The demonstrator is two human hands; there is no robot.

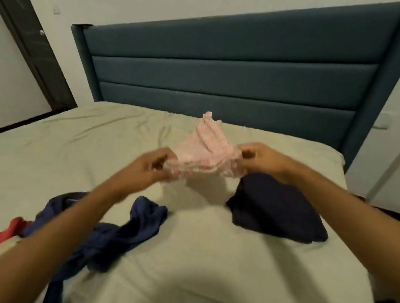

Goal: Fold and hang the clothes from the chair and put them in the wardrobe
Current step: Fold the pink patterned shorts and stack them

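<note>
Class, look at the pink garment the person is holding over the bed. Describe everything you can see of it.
The pink garment is small, pale pink, of thin cloth that looks finely patterned or lacy, with frilly edges. It is crumpled, not yet folded, and blurred. The left hand and right hand each pinch one end of its near edge, stretching it between them above the bed; the rest bunches to a peak on the far side. Whether that peak touches the sheet is unclear.

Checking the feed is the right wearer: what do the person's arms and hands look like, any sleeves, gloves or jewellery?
Both forearms are bare right down to the frame edge, with no sleeve showing. The left hand and right hand wear no gloves. No watch, bracelet or ring is visible, though motion blur makes small items like rings hard to rule out.
</note>
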